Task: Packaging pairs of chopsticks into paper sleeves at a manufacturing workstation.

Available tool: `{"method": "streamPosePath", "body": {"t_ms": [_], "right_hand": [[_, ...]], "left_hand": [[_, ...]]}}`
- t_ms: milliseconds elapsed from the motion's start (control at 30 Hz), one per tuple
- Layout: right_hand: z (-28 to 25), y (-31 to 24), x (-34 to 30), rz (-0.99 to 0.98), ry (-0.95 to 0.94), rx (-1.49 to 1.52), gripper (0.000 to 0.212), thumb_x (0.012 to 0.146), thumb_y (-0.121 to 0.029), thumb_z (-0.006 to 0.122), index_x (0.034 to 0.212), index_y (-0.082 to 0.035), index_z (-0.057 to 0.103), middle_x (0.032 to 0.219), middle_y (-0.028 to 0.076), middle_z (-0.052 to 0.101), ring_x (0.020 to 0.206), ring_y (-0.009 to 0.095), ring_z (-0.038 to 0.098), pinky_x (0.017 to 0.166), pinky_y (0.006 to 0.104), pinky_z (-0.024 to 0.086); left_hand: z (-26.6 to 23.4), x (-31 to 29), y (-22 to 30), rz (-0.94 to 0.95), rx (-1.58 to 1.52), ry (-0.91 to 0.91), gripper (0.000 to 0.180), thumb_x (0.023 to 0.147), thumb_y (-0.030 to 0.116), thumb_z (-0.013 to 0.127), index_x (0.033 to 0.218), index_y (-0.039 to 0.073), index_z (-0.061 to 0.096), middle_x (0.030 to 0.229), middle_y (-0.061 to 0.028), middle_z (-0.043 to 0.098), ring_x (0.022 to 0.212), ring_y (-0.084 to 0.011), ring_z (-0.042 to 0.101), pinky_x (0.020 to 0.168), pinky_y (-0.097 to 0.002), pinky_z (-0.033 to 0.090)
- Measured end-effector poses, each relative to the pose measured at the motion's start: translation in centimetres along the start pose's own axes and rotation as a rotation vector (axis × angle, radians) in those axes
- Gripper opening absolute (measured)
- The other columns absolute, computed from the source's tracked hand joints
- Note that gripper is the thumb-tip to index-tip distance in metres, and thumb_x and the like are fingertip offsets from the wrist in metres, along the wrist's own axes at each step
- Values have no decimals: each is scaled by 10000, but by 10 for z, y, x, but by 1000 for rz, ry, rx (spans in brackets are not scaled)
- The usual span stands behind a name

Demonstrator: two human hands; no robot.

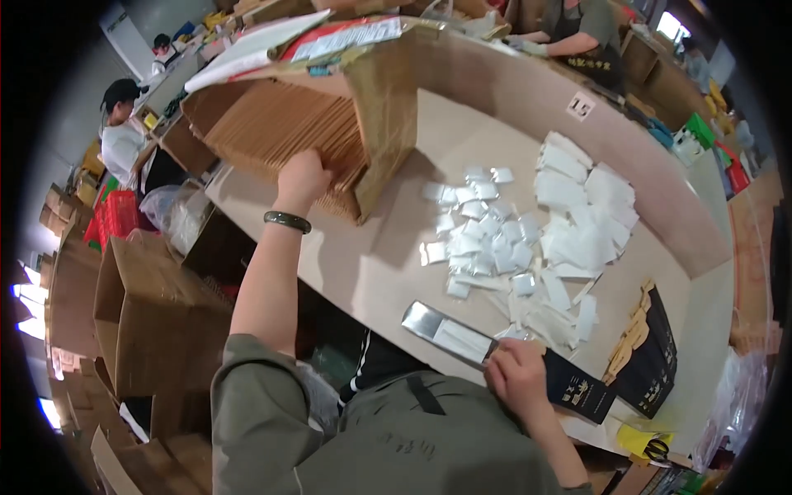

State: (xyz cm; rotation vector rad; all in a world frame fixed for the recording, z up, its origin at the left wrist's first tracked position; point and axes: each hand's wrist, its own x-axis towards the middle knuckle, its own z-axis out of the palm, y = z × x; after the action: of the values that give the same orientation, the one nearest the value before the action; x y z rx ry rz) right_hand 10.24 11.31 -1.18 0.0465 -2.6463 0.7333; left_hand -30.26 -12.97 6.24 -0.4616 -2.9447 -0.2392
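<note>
My left hand (304, 176), with a dark bangle at the wrist, reaches to the open front of a cardboard box (388, 115) lying on its side. Tightly packed brown card pieces (285, 124) fill the box in a row. Its fingers are curled against their lower edge; whatever they hold is hidden. Low on the table, my right hand (517, 373) grips a long black packet (577, 388). From the packet's left end extends a shiny, silvery part with a white strip (450, 332) on it.
Small clear-wrapped white packets (487, 231) are heaped mid-table, beside folded white sheets (577, 206). More black packets (652, 355) are fanned at right, near black-handled scissors (657, 450). A raised partition (511, 74) bounds the far side. Empty-looking cartons (165, 322) stand left; co-workers sit beyond.
</note>
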Motion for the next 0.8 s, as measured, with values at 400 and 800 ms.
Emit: {"method": "streamPosePath", "body": {"t_ms": [400, 800], "right_hand": [[6, -1, -1, -80, -58, 20, 165, 773, -144, 750, 839, -53, 629, 975, 124, 649, 899, 304, 640, 793, 394, 514], [-4, 9, -19, 21, -187, -6, 323, 705, -202, 806, 900, -29, 615, 1322, 257, 503, 1221, 431, 481, 1016, 483, 430]], "left_hand": [[-14, -1, -21, -40, 16, 246, 258, 950, 246, 544, 1033, 61, 702, 897, -205, 682, 865, -337, 662, 733, -443, 509], [49, -195, 16, 141, -1261, -485, 115, 945, 62, 626, 993, -16, 695, 827, 3, 644, 749, -43, 560, 678, -195, 456]]}}
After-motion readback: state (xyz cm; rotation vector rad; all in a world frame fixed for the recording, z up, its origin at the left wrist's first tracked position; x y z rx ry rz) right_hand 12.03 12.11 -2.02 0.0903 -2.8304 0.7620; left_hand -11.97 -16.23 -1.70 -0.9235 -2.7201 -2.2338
